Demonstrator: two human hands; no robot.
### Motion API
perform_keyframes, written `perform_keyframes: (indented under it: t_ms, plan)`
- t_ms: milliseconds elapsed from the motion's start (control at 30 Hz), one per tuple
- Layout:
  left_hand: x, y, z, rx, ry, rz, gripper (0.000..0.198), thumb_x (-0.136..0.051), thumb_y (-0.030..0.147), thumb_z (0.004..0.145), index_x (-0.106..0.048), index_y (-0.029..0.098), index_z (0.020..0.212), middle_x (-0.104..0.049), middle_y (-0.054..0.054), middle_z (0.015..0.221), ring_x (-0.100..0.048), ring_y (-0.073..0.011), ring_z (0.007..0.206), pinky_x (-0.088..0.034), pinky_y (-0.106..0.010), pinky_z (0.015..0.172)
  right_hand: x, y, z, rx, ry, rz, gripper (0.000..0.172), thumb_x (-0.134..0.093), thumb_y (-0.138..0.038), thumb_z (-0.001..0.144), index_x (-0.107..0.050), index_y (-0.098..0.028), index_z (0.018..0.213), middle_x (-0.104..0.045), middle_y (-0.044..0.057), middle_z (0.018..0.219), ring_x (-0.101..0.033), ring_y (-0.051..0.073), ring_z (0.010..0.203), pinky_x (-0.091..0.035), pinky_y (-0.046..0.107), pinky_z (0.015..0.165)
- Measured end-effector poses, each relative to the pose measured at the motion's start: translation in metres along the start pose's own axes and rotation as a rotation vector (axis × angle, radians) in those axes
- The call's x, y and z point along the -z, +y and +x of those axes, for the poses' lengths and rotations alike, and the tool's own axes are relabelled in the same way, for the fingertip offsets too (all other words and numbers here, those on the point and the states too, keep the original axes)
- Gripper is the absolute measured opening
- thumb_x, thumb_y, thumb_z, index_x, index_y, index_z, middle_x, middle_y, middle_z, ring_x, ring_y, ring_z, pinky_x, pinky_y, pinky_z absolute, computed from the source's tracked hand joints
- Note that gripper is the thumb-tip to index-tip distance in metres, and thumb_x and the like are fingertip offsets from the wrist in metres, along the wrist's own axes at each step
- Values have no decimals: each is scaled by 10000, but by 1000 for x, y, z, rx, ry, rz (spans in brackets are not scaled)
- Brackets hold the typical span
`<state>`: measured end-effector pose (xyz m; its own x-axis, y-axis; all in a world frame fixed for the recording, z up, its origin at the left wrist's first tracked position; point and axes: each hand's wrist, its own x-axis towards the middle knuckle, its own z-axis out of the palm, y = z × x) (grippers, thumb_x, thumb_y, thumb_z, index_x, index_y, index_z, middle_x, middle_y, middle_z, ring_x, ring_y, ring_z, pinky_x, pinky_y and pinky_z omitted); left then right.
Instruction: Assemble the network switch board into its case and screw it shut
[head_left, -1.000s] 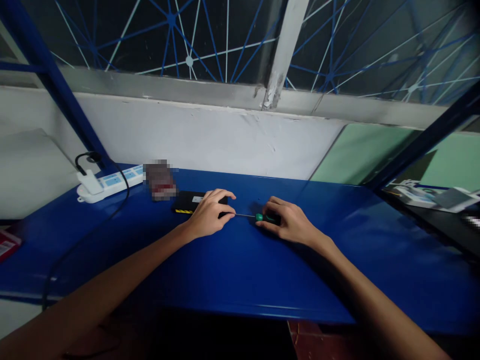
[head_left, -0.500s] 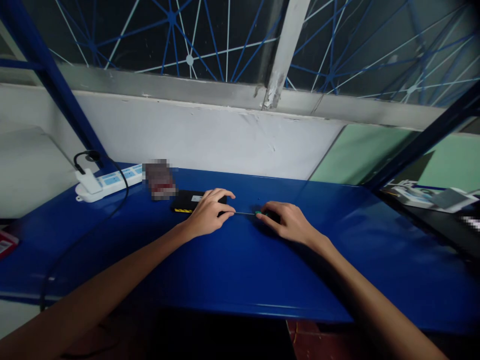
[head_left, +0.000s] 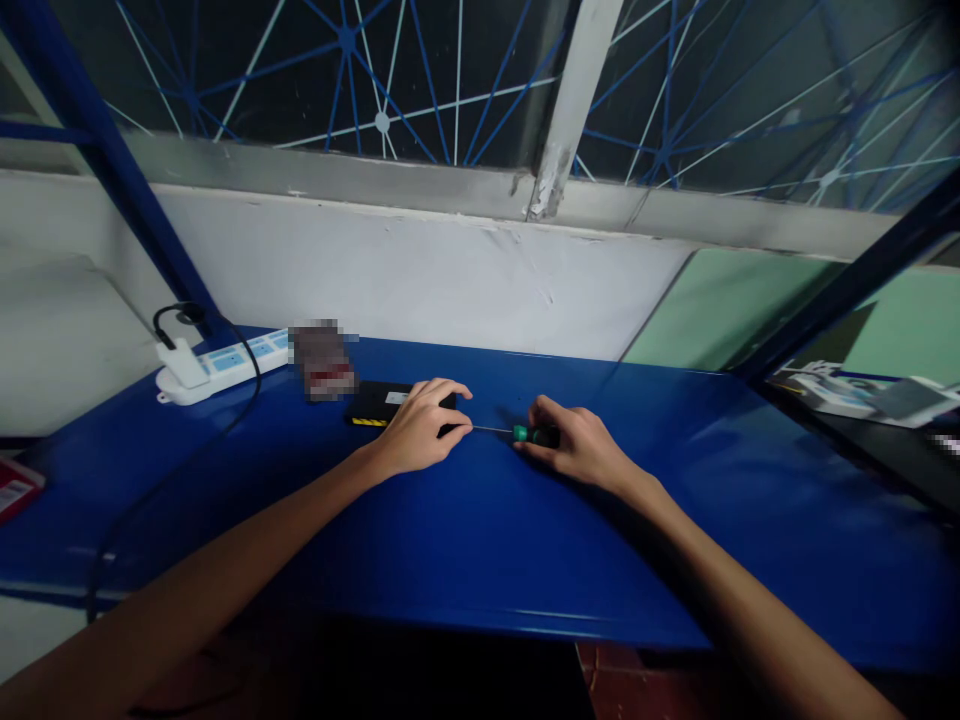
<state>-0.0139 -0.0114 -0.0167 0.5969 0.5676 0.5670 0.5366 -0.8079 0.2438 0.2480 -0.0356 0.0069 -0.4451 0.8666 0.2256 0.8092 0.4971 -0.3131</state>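
A screwdriver lies level just above or on the blue table, its thin metal shaft [head_left: 493, 430] pointing left and its green and black handle [head_left: 520, 434] to the right. My right hand [head_left: 579, 442] is round the handle, with the thumb below it and the index finger raised a little above. At the shaft's tip, the thumb and a finger of my left hand [head_left: 424, 428] pinch together, while another finger is stretched out above. Behind and under my left hand sits a flat black case [head_left: 367, 403] with a yellow-striped edge and a pale label; its right end is partly hidden.
A white power strip [head_left: 225, 368] with a plugged-in black cable [head_left: 225, 432] stands at the back left, beside a blurred-out box [head_left: 324, 362]. A red box [head_left: 16, 490] lies at the left edge. Blue frame posts [head_left: 142, 210] rise on both sides.
The fingers of my right hand have loosened and spread on the handle, so more of its green end shows. My left hand has stayed in place.
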Motion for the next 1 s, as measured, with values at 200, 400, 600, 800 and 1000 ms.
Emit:
perform_keyframes:
  t_ms: [200,400,600,800,1000]
  plan:
    - [1,0,1,-3,8,5,181,-596,212,908,-755,224,824,-616,-82,1175,-547,-276,1126,-418,-504,936,7,-8,-1,55,8,-1,296,-536,-486,904,-622,-205,873,-634,23,698,-546,153,589,-323,277,562]
    - [0,0,1,-15,29,40,130,-631,195,888,-738,208,815,-623,-79,1154,-553,-267,1121,-411,-482,933,10,-6,0,71,-12,-74,330,-545,-484,905,-672,-185,849,-607,60,825,-553,161,656,-368,290,605]
    - [0,1,0,-20,9,48,133,-609,243,900,-739,226,920,-629,-81,1148,-562,-266,1109,-420,-492,932,5,-4,1,40,31,-57,246,-615,-441,842,-568,-200,818,-600,41,810,-525,158,637,-332,284,575]
    - [0,1,0,-45,3,49,209,-547,182,930,-741,209,859,-623,-89,1157,-554,-260,1125,-419,-476,923,1,-7,0,-67,-8,-75,155,-598,-345,804,-533,-220,867,-582,-12,610,-499,155,541,-255,279,528]
    - [0,0,1,-23,33,63,119,-631,228,897,-740,210,941,-631,-86,1143,-573,-256,1093,-422,-470,922,6,-4,0,-84,4,-102,147,-586,-344,787,-542,-226,863,-608,-4,630,-511,161,554,-245,277,531]
